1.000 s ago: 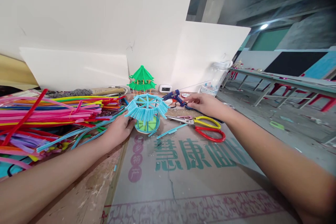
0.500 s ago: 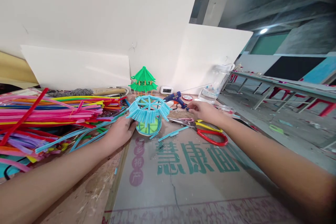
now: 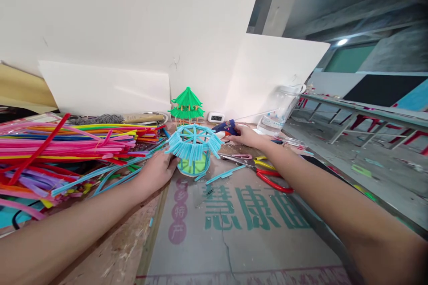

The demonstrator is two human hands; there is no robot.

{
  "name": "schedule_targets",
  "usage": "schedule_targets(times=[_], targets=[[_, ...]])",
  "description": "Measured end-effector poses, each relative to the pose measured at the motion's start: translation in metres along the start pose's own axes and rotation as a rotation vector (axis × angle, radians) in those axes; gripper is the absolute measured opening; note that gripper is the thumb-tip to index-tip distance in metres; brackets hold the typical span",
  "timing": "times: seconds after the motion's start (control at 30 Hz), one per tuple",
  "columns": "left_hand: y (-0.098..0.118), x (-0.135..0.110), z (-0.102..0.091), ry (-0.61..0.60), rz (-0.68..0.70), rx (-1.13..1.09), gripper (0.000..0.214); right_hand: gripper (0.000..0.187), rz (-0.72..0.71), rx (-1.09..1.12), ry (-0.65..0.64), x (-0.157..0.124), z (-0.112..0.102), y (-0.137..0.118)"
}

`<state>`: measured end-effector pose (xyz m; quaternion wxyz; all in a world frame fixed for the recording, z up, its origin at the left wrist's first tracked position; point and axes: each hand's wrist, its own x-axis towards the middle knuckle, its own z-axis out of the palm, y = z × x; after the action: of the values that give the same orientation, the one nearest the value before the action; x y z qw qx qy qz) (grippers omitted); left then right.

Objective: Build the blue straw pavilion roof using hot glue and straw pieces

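Note:
A small round pavilion model (image 3: 194, 144) made of light-blue pipe cleaners, with a green floor, stands upright on the table. My left hand (image 3: 158, 170) is closed against its left side, the fingertips partly hidden under the roof fringe. Farther back, a dark-blue hot glue gun (image 3: 226, 128) lies beside the model, and the fingers of my right hand (image 3: 250, 137) are closed round its rear part. Below my right wrist lie scissors (image 3: 272, 178) with red and yellow handles. Cut light-blue pipe-cleaner pieces (image 3: 224, 174) rest in front of the model.
Bundles of coloured pipe cleaners (image 3: 67, 142) cover the left side. A green two-tiered pagoda model (image 3: 187, 102), a small digital clock (image 3: 216, 117) and a clear plastic jar (image 3: 276, 111) stand at the back before white boards (image 3: 133, 31). A printed plastic sheet (image 3: 200, 249) covers the front.
My right hand has moved left, from the tail end of the glue gun onto its body. The gun has turned slightly. My left hand stays by the model; the view has shifted a little.

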<state>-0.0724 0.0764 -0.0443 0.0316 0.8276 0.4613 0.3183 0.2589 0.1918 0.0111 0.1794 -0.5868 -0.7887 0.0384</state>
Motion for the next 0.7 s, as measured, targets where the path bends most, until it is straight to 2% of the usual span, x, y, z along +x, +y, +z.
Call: schedule_targets(times=[0.1,0.2,0.33,0.47,0.57,0.63,0.7], targets=[[0.001,0.0,-0.001,0.0,-0.002,-0.017,0.027,0.035,0.068,0.037,0.014,0.005,0.01,-0.004],[0.002,0.0,-0.001,0.006,-0.007,-0.009,0.025,0.027,0.128,0.067,0.018,0.005,0.011,-0.005],[0.002,0.0,0.0,0.024,-0.004,-0.008,0.024,0.03,0.174,0.117,0.082,-0.002,-0.009,-0.008],[0.002,0.0,0.0,0.028,0.002,-0.029,0.023,0.035,0.189,0.205,0.084,-0.024,-0.037,-0.021],[0.004,0.0,-0.002,0.017,0.005,-0.066,0.025,0.03,0.125,0.308,0.089,-0.051,-0.051,-0.035],[0.005,0.0,-0.003,0.016,0.002,-0.077,0.025,0.028,0.027,0.433,0.098,-0.073,-0.056,-0.046],[0.005,0.0,-0.003,0.021,0.003,-0.077,0.026,0.029,-0.092,0.542,0.044,-0.095,-0.058,-0.057]])
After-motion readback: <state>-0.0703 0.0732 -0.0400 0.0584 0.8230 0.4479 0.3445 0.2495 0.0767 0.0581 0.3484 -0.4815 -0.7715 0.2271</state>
